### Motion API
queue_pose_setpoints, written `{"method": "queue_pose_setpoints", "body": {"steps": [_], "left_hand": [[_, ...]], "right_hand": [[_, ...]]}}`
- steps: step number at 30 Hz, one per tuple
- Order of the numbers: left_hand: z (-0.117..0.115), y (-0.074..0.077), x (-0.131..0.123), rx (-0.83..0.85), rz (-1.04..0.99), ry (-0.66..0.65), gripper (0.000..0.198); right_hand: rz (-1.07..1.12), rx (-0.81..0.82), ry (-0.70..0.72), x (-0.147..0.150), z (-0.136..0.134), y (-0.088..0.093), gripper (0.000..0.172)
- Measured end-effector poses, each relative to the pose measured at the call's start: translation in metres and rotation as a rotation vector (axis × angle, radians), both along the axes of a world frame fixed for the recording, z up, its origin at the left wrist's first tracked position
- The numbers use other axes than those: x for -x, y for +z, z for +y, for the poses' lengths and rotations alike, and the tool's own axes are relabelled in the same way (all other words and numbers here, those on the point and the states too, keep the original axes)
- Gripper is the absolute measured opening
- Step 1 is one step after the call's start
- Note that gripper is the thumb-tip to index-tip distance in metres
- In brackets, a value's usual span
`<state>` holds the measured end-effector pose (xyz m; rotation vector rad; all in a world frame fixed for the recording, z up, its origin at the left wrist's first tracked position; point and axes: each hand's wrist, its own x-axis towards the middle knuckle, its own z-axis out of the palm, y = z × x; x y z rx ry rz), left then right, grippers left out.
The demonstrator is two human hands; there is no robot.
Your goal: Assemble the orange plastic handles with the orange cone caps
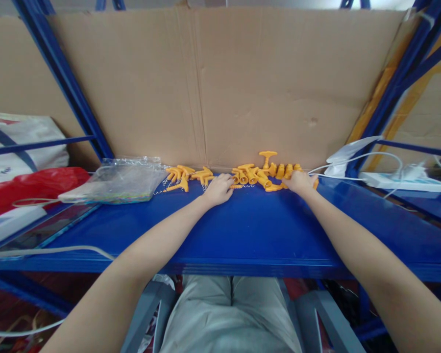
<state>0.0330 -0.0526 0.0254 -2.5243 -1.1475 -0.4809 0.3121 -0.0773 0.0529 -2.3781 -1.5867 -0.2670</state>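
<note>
My left hand (219, 189) lies at the back of the blue shelf with its fingers curled round a yellow corkscrew (236, 186). The metal spiral points right from the fingers; the handle is hidden by the hand. Further right, my right hand (299, 181) is closed around a yellow plastic piece (316, 184), mostly covered by the palm. Between the hands, several yellow corkscrew bodies (253, 175) lie in a cluster against the cardboard, one T-shaped handle (268, 156) standing upright. Left of my left hand lie several yellow T-handles (180, 176) with metal spirals.
A clear plastic bag pack (121, 181) lies on the left of the blue shelf (242, 230). A cardboard wall (264, 88) closes off the back. White cables and a power strip (404, 181) are at the right, a red bag (40, 189) at the far left.
</note>
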Motion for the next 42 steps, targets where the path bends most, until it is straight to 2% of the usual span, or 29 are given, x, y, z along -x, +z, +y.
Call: {"method": "queue_pose_setpoints", "body": {"steps": [4,6,10,15,20,27,37,42], "left_hand": [[-0.004,0.004,0.000,0.001,-0.005,0.081,0.027],[-0.007,0.006,-0.001,0.030,-0.012,0.124,0.030],[-0.012,0.009,-0.002,0.080,-0.014,0.166,0.031],[-0.015,0.010,-0.003,0.084,-0.003,0.182,0.031],[-0.015,0.010,-0.003,0.085,-0.017,0.192,0.030],[-0.013,0.010,-0.001,0.068,-0.038,0.199,0.029],[-0.017,0.013,-0.003,0.044,-0.039,0.217,0.027],[-0.016,0.012,-0.004,-0.031,-0.089,0.203,0.026]], "right_hand": [[0.008,-0.090,0.005,0.001,-0.005,0.008,0.042],[0.003,-0.120,0.059,0.005,-0.007,0.012,0.043],[-0.130,-0.150,0.318,0.018,-0.012,0.013,0.036],[-0.280,-0.182,0.645,0.031,-0.012,0.007,0.032],[-0.257,-0.274,0.830,0.034,-0.006,0.001,0.030],[-0.283,-0.309,0.889,0.034,-0.004,-0.003,0.028],[-0.260,-0.309,0.951,0.041,-0.006,-0.008,0.036],[-0.264,-0.312,0.981,0.041,-0.004,-0.011,0.039]]}}
